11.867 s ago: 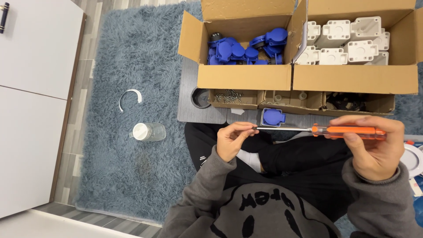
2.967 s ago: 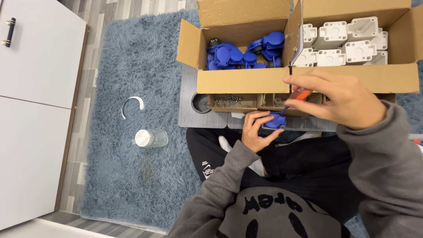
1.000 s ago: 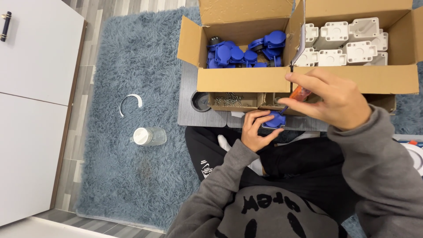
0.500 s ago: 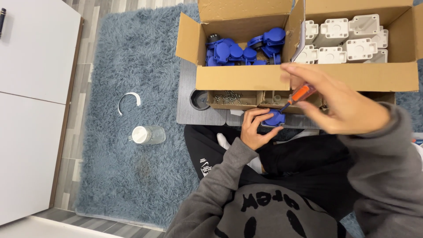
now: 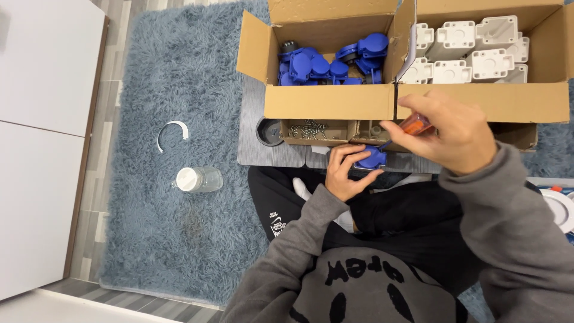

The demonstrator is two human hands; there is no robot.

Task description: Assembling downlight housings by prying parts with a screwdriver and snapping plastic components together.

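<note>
Head view: left hand (image 5: 345,173) clamps one blue plastic socket part (image 5: 371,159) on the lap; right hand (image 5: 451,131) grips one orange-handled screwdriver (image 5: 412,125) above it, before two open cardboard boxes (image 5: 329,101).

Smooth, faintly glossy blue plastic on the socket part (image 5: 372,159); glossy orange plastic on the screwdriver handle (image 5: 415,124); matt brown corrugated card for the boxes (image 5: 329,101); shaggy grey-blue pile on the rug (image 5: 179,72); soft grey fleece sleeves (image 5: 514,239)
</note>
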